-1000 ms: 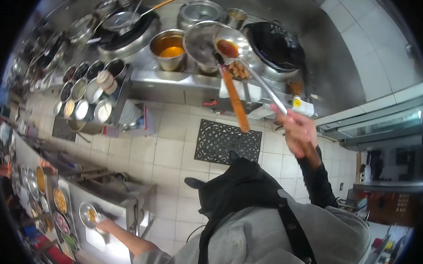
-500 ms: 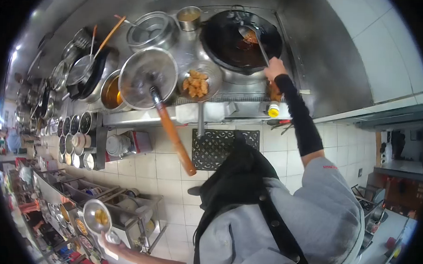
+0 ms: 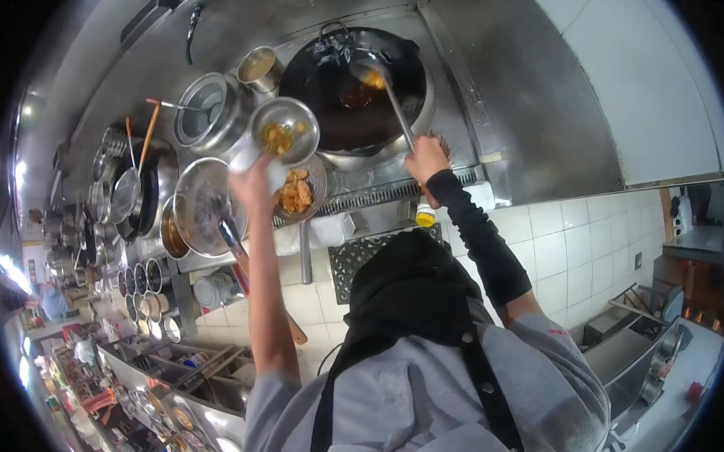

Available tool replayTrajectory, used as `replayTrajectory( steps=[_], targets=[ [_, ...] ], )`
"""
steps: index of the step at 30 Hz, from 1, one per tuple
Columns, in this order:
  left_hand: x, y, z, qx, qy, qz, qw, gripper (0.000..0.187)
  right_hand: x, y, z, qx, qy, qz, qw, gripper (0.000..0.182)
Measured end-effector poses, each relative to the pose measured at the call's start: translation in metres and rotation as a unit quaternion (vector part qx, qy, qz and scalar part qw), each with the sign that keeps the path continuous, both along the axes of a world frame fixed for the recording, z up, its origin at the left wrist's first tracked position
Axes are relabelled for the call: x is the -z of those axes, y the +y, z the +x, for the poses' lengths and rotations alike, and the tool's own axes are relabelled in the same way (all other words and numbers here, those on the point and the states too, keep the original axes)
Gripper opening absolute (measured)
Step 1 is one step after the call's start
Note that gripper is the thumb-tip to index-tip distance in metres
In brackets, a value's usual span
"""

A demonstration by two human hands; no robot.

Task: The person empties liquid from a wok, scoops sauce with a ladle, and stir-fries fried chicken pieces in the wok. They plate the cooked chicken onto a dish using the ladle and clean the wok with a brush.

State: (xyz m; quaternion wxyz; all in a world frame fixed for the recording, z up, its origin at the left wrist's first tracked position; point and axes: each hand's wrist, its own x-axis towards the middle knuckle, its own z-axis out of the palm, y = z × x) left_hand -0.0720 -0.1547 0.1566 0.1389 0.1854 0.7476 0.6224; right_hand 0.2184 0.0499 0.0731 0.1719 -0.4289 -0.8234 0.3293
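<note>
My left hand (image 3: 252,182) grips a steel bowl (image 3: 290,109) holding yellowish-green food, tilted beside the left rim of the wok. A white thing, too blurred to name, shows by that hand. My right hand (image 3: 430,160) is closed around the handle of a ladle (image 3: 399,110). The ladle's head, with orange-yellow food in it, hangs over the far part of the large black wok (image 3: 322,109). Dark reddish liquid lies at the wok's bottom. Below the bowl, golden fried pieces (image 3: 295,195) rest in a strainer (image 3: 319,185), partly covered by the left hand.
Left of my left forearm lies a large sieve (image 3: 195,200) with a wooden handle. Behind it stand a steel pot (image 3: 193,112) and a small steel container (image 3: 261,65). A yellow-capped bottle (image 3: 425,217) sits at the stove's front edge. A tap (image 3: 191,38) hangs from the wall.
My left hand has brought the steel bowl from the lower left up to the wok's left rim. My right hand still holds the ladle over the wok. The view has shifted.
</note>
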Motion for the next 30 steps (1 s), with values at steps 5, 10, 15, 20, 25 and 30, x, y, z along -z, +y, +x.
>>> replayTrajectory(
  steps=[5, 10, 15, 20, 25, 30],
  targets=[
    [0.03, 0.144, 0.01, 0.042, 0.451, -0.259, 0.853, 0.044, -0.027, -0.018, 0.02, 0.023, 0.079, -0.038, 0.996, 0.031],
    [0.052, 0.21, -0.01, 0.114, 0.573, -0.261, 0.768, 0.039, -0.026, -0.018, 0.054, 0.034, 0.074, 0.014, 0.997, 0.04],
    [0.041, 0.233, -0.032, 0.081, 0.499, -0.277, 0.817, 0.047, -0.013, -0.016, 0.087, 0.017, -0.011, 0.041, 0.999, 0.056],
    [0.026, 0.232, -0.035, -0.02, 0.393, -0.282, 0.875, 0.054, -0.003, -0.011, 0.08, 0.013, -0.064, 0.047, 0.997, 0.058],
    [0.07, 0.231, -0.015, 0.09, 0.413, -0.315, 0.85, 0.047, 0.01, 0.007, 0.061, -0.023, -0.074, 0.076, 0.994, 0.057],
    [0.078, 0.237, -0.026, 0.026, 0.389, -0.322, 0.863, 0.04, 0.008, 0.011, 0.066, -0.032, -0.088, 0.081, 0.992, 0.056]
  ],
)
